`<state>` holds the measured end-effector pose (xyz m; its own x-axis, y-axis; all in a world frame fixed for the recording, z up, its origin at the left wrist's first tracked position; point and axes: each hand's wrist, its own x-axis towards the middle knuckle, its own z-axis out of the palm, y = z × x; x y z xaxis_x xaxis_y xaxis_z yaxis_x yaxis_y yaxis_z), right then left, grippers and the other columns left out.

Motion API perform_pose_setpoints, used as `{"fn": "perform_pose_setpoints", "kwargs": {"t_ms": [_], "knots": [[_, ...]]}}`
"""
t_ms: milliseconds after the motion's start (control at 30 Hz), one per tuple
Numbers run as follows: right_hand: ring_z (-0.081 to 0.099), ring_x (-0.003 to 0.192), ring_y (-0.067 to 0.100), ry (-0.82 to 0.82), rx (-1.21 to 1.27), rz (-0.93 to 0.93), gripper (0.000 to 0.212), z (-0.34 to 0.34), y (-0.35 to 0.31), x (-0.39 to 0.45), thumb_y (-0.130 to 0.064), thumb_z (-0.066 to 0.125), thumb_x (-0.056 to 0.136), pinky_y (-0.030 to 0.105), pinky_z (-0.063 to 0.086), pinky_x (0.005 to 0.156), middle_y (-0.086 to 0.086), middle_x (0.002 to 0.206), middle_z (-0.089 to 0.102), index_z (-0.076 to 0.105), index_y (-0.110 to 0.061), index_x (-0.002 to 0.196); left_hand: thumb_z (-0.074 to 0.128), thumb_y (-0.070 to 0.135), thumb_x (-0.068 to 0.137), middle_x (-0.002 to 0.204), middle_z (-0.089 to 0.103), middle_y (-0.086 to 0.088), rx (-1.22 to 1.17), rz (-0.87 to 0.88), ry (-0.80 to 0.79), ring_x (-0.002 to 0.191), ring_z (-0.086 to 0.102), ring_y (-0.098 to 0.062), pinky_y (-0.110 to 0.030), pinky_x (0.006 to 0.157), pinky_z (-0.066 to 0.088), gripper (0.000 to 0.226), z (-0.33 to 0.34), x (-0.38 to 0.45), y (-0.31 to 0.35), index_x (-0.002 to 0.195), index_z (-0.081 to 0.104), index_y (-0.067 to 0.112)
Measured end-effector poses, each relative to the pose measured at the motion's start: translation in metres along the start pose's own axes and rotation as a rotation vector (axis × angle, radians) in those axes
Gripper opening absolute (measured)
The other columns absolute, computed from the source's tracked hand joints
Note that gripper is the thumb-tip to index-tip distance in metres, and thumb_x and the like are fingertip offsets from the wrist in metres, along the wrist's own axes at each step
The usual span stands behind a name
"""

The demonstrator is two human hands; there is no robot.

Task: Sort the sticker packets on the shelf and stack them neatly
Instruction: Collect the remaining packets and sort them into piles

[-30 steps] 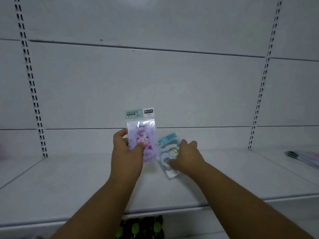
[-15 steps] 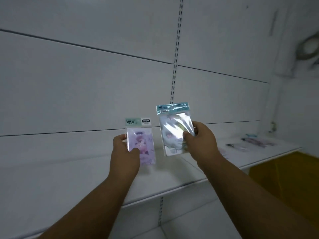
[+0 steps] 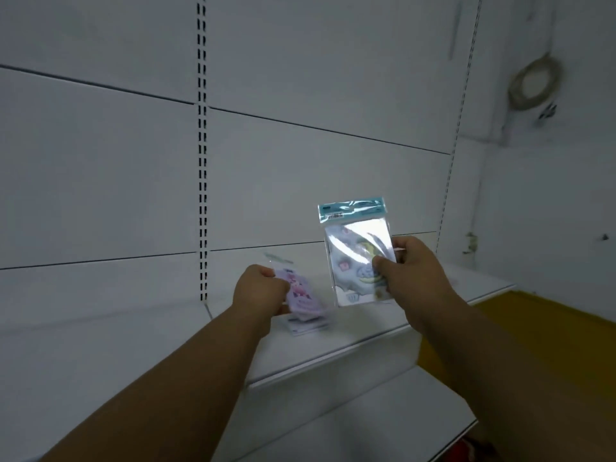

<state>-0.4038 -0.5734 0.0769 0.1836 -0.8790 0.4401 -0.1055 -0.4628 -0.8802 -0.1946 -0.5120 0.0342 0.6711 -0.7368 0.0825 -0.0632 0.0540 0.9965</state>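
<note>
My left hand [image 3: 258, 290] grips a purple sticker packet [image 3: 301, 293], tilted nearly flat and low over a small pile of packets [image 3: 308, 325] lying on the white shelf [image 3: 133, 341]. The purple packet is blurred, so I cannot tell whether it touches the pile. My right hand [image 3: 411, 266] holds a glossy blue-topped sticker packet [image 3: 356, 251] upright above the shelf, thumb on its front, to the right of the pile.
White back panels with slotted uprights [image 3: 201, 155] stand behind the shelf. A lower white shelf [image 3: 383, 415] juts out below. To the right are a white wall with a round fitting [image 3: 533, 83] and a yellow floor [image 3: 546, 308].
The view has swung further right along the shelf. My left hand has lowered the purple packet from upright down toward the pile. My right hand still holds the blue-topped packet upright.
</note>
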Motion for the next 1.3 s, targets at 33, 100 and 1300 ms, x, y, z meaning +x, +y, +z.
{"fn": "perform_pose_setpoints", "kwargs": {"t_ms": [33,100,1300], "knots": [[0.072,0.080,0.019,-0.019,0.010,0.010,0.019,-0.001,0.008,0.005,-0.015,0.064,0.089,0.041,0.061,0.069,0.004,0.098,0.068,0.055,-0.022,0.104,0.063,-0.009,0.083,0.072,0.072,-0.018,0.028,-0.014,0.019,0.055,0.072,-0.025,-0.041,0.056,0.062,0.016,0.006,0.009,-0.001,0.071,0.062,0.003],[0.072,0.080,0.021,-0.040,0.025,0.032,0.017,-0.001,0.020,0.015,-0.016,0.063,0.089,0.045,0.061,0.072,0.004,0.096,0.069,0.055,-0.025,0.101,0.067,-0.005,0.083,0.071,0.072,-0.015,0.064,-0.032,0.020,0.053,0.070,-0.019,-0.036,0.064,0.062,0.017,0.016,0.026,-0.007,0.068,0.065,0.002],[0.057,0.057,0.020,-0.236,-0.996,0.020,0.023,-0.168,0.218,0.346,-0.028,0.065,0.082,0.028,0.049,0.052,0.003,0.062,0.054,0.053,-0.011,0.071,0.074,0.006,0.081,0.066,0.068,-0.020,0.247,-0.083,-0.189,0.045,0.066,-0.022,-0.037,0.050,0.061,0.017,0.413,0.207,-0.003,0.077,0.061,-0.004]]}}
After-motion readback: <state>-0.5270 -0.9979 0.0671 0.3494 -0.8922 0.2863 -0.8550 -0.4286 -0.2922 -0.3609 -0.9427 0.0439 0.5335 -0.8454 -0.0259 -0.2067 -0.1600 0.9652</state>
